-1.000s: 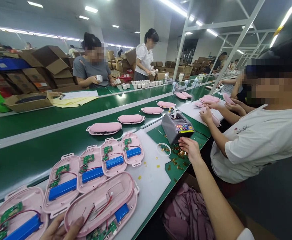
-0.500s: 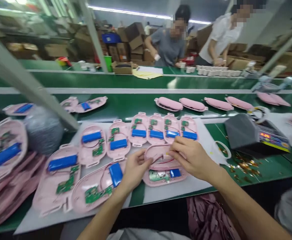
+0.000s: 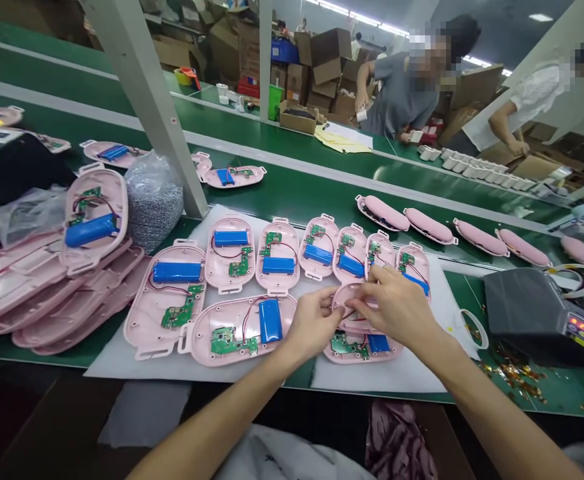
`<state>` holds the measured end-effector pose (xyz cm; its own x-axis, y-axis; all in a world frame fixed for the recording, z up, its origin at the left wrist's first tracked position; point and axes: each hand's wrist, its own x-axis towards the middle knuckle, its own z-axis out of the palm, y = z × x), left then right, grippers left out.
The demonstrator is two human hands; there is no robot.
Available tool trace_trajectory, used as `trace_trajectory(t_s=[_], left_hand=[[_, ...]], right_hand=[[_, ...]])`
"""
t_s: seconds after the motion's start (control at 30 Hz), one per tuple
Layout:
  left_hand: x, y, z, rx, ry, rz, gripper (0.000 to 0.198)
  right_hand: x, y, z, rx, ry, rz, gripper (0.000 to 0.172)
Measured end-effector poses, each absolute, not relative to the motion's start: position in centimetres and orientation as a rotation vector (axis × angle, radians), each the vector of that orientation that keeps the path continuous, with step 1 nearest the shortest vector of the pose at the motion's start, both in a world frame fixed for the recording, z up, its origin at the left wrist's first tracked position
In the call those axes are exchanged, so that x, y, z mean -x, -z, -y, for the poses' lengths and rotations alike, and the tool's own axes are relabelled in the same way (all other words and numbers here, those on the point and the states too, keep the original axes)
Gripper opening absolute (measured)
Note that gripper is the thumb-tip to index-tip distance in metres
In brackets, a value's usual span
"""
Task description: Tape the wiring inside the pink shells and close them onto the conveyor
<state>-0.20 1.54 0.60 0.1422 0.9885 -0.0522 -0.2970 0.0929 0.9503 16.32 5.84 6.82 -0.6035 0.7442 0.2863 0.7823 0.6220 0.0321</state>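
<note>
Over the white mat (image 3: 372,381), a pink cover (image 3: 346,294) in the grip of both hands (image 3: 399,303), right back from the dispenser (image 3: 522,310)

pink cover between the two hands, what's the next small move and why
Probably press gently with the right hand inside the pink cover: the left hand grips its edge, the right reaches its inner side, and the cover is tilted over an open shell, not closed on it. What the right pinches, if anything, is hidden.
</note>
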Motion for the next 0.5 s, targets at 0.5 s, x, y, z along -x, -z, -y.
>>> trace_trajectory(t_s=[0.5], left_hand=[[1.8, -2.1, 0.3, -1.992, -0.918, -0.998, 0.03]], right_hand=[[-19.8, -7.3, -1.8, 1.061, -0.375, 2.595, 0.017]])
